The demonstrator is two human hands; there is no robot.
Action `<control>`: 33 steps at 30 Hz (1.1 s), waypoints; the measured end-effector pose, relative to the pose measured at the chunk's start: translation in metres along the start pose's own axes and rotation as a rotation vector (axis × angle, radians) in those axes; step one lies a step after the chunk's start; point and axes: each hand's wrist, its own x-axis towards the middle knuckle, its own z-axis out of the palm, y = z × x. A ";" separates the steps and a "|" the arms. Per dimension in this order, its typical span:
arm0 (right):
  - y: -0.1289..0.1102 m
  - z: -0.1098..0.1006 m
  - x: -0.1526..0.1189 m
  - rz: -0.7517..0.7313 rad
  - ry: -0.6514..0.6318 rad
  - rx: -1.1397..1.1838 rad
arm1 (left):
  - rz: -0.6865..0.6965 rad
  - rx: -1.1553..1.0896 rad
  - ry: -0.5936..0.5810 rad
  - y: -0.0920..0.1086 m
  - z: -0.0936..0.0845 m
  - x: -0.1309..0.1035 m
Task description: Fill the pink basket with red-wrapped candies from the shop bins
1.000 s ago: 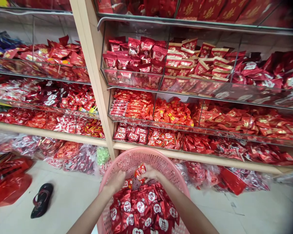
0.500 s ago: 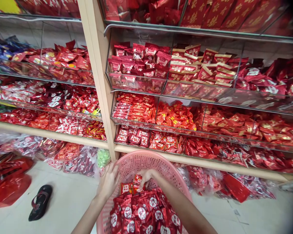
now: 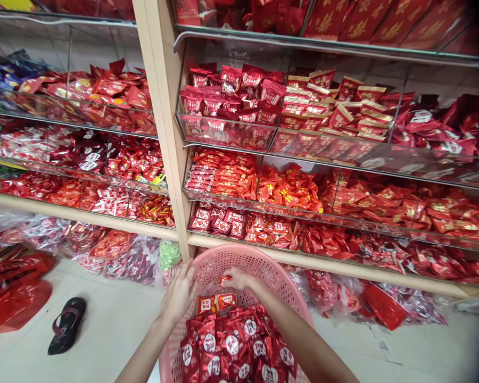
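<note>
A pink perforated plastic basket [image 3: 291, 284] stands on the floor in front of me. My left hand [image 3: 179, 292] is closed over its left rim, the fingertips partly hidden. Inside the basket, toward the far side, my right hand [image 3: 238, 279] pinches a small red candy packet [image 3: 224, 279]. Two orange-red packets [image 3: 225, 301] lie side by side just below that hand. Nearer to me, many dark red packets with white round labels [image 3: 232, 344] fill the basket's front part.
Shelves with clear-fronted bins of red-wrapped sweets [image 3: 289, 186] rise close behind the basket. A wooden post [image 3: 159, 106] divides them. Plastic bags of sweets [image 3: 131, 258] lie under the bottom ledge. At left on the tiled floor are a black flip-flop [image 3: 67, 325] and a red bag [image 3: 16, 298].
My right hand has lifted slightly away from the orange-red packets with a small packet between its fingers. The two packets below it are now uncovered. My left hand stays on the rim.
</note>
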 end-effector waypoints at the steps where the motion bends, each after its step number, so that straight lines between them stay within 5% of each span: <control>1: -0.001 0.001 0.002 -0.042 -0.014 0.016 | -0.001 0.002 0.001 0.000 0.000 0.000; 10: -0.038 0.010 -0.006 -0.063 -0.257 0.293 | -0.006 0.012 -0.001 0.003 -0.004 -0.001; 18: -0.061 0.036 -0.022 -0.169 -0.255 0.132 | -0.018 -0.001 -0.011 0.005 -0.005 0.000; 23: -0.078 0.043 -0.033 -0.261 -0.048 -0.214 | -0.009 -0.019 0.006 0.002 -0.004 0.000; 27: -0.081 0.032 -0.042 -0.265 0.051 -0.247 | -0.003 -0.020 0.016 -0.002 -0.002 -0.001; 33: -0.062 -0.042 -0.054 -0.282 0.454 -0.183 | -0.005 0.006 0.033 -0.006 0.003 -0.001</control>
